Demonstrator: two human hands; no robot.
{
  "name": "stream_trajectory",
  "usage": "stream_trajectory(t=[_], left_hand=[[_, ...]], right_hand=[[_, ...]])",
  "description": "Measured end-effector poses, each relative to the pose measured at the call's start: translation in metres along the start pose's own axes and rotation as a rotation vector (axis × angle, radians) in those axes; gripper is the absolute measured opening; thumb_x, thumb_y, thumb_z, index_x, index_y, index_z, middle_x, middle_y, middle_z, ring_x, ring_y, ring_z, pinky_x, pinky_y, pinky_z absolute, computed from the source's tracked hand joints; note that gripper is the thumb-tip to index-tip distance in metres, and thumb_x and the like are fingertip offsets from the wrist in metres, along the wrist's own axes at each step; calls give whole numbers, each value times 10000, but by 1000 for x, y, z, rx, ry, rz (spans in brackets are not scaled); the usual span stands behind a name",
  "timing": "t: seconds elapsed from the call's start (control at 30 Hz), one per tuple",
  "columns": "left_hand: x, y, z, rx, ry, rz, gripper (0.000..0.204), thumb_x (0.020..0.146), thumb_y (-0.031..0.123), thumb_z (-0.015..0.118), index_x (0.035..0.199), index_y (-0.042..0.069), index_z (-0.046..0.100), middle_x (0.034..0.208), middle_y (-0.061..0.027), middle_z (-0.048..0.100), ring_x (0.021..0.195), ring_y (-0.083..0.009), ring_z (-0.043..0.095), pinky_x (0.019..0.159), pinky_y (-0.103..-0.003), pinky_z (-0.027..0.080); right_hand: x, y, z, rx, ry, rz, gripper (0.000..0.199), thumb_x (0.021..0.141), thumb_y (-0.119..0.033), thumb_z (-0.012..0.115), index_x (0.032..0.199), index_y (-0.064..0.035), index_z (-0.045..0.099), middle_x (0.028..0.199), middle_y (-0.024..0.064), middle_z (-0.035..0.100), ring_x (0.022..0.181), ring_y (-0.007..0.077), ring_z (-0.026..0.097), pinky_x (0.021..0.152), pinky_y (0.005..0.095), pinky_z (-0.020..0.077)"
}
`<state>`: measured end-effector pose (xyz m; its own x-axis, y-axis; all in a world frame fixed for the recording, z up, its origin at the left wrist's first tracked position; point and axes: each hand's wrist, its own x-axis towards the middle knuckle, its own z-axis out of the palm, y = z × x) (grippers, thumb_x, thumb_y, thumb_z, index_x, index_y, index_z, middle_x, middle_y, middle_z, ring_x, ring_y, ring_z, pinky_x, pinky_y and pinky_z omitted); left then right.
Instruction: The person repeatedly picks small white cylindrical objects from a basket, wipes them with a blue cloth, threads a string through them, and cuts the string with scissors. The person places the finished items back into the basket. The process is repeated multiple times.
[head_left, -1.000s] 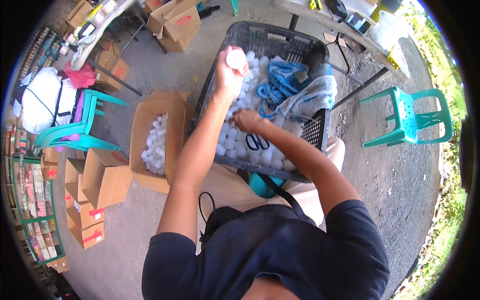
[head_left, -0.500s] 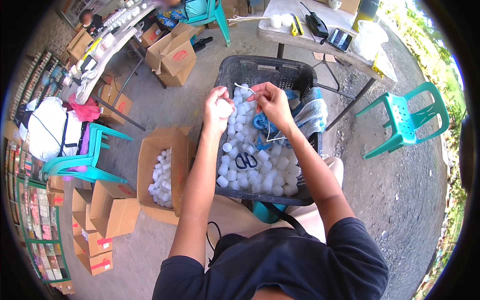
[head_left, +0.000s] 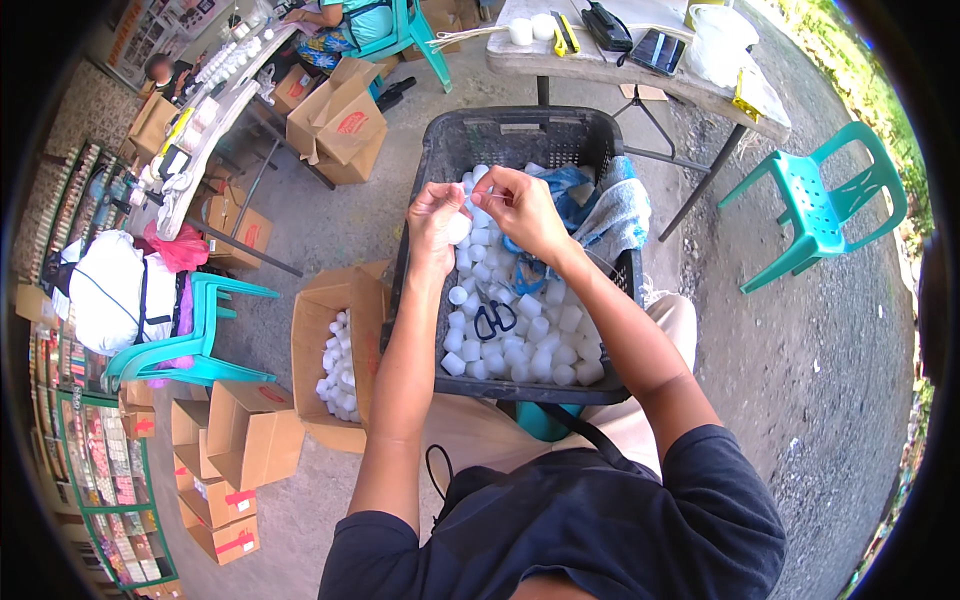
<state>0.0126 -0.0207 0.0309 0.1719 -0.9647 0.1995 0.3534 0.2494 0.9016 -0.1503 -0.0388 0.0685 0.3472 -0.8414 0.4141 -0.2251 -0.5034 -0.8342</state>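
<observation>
Over a black plastic basket [head_left: 455,140] my two hands nearly meet. A small white cylinder that looks like a votive candle [head_left: 458,229] is in my left hand [head_left: 433,228], its fingers curled round it. The thumb and finger of my right hand [head_left: 528,212] pinch a thin white wick just above the candle; most of the wick is hidden by the fingers. Below them, many white candles [head_left: 540,345] fill the basket. Dark-handled scissors [head_left: 495,320] lie on top of these. A blue and white cloth [head_left: 617,215] hangs over the basket's right side.
Left of the basket stands a cardboard box [head_left: 318,310] of white pieces, near other boxes [head_left: 255,430] and stacked green chairs [head_left: 195,340]. A table [head_left: 600,75] with a phone [head_left: 658,51] and a cutter [head_left: 566,36] is ahead. Another green chair [head_left: 815,225] stands right.
My right hand has moved left and closer to my left hand, and the wick's loose length no longer shows. The view has shifted slightly.
</observation>
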Motion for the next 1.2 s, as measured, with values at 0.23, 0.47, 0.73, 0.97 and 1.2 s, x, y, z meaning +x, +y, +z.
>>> stream_trajectory(t=[0.23, 0.47, 0.73, 0.97, 1.2], left_hand=[[0, -2, 2, -311, 4, -131, 128, 898, 234, 655, 859, 126, 599, 809, 16, 589, 728, -95, 569, 643, -269, 475], [1, 0, 0, -211, 9, -130, 170, 944, 233, 590, 861, 85, 589, 838, -19, 585, 698, -102, 547, 693, -283, 486], [3, -4, -17, -410, 162, -143, 240, 977, 348, 503, 960, 111, 529, 762, 20, 495, 722, -167, 521, 687, -332, 468], [1, -1, -7, -426, 259, -184, 267, 984, 382, 475, 1005, 118, 510, 752, 32, 505, 730, -173, 545, 663, -355, 480], [6, -9, -15, -334, 341, -105, 282, 983, 389, 477, 1001, 109, 511, 750, 28, 503, 696, -180, 550, 644, -350, 474]], right_hand=[[-2, 5, 9, 34, -21, -84, 85, 837, -71, 588, 859, 9, 603, 786, 188, 643, 734, 331, 650, 644, 404, 491], [0, 12, 9, 379, -214, 156, 173, 971, -100, 457, 857, 10, 528, 759, 60, 614, 712, 125, 628, 668, 271, 542], [-2, 12, 14, 511, -243, 156, 174, 895, -97, 499, 809, 32, 577, 718, 91, 653, 675, 141, 638, 638, 286, 520], [-4, 12, 17, 394, -252, 137, 168, 833, -91, 499, 755, 34, 579, 706, 102, 656, 697, 148, 646, 655, 301, 522], [-3, 13, 21, 417, -256, 149, 163, 819, -85, 498, 761, 44, 580, 713, 110, 662, 705, 155, 657, 654, 300, 523]])
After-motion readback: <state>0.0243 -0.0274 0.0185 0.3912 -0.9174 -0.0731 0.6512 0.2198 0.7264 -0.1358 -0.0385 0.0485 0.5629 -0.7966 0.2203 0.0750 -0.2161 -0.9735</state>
